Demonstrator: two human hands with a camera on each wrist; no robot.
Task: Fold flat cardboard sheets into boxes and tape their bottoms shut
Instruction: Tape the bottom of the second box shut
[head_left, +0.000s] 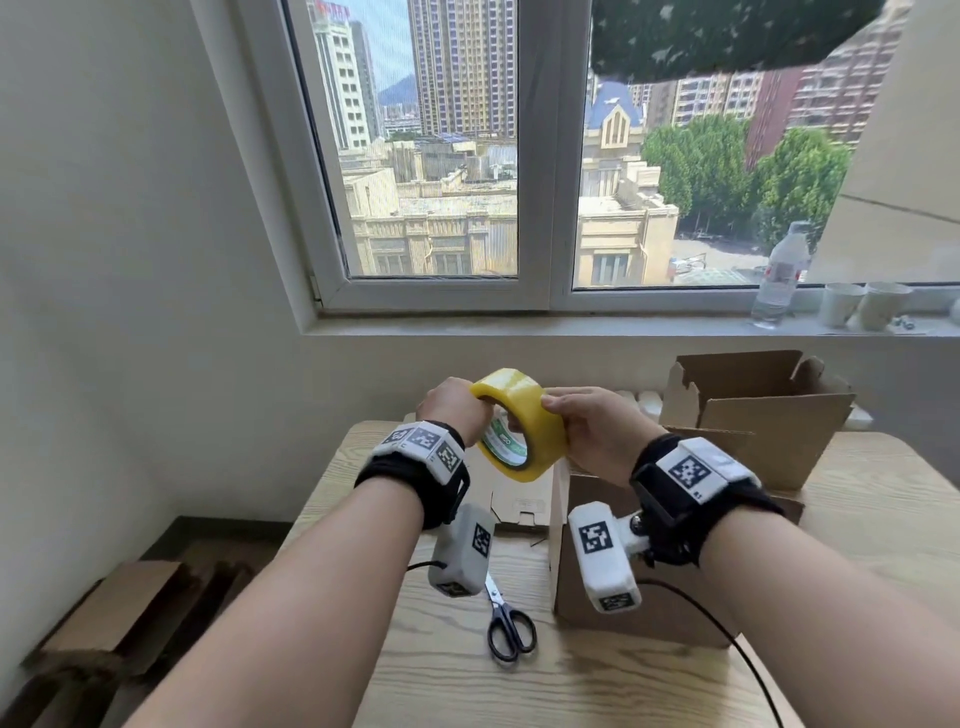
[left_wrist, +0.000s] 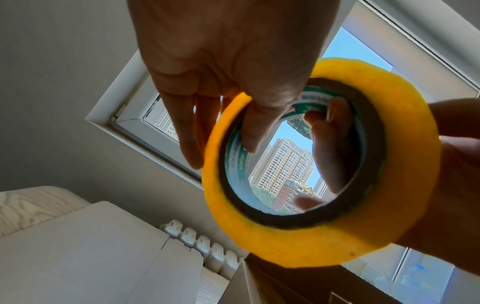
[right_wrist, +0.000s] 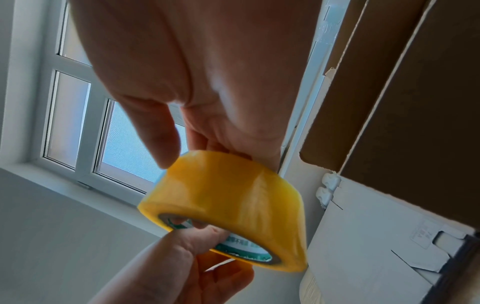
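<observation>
Both hands hold a yellow roll of packing tape (head_left: 524, 421) up above the wooden table (head_left: 467, 675). My left hand (head_left: 453, 404) grips its left side, thumb inside the core and fingers outside, as the left wrist view shows on the tape roll (left_wrist: 324, 164). My right hand (head_left: 592, 426) grips the roll's right side with fingers curled round the tape roll (right_wrist: 228, 197). Below the hands stands a folded cardboard box (head_left: 623, 587) on the table. A flat cardboard sheet (head_left: 519, 499) lies behind it.
Black-handled scissors (head_left: 506, 623) lie on the table in front of the box. Another open cardboard box (head_left: 753, 415) stands at the back right. A water bottle (head_left: 779, 275) and two paper cups (head_left: 857, 306) sit on the windowsill. Flat cardboard (head_left: 104, 613) lies on the floor at left.
</observation>
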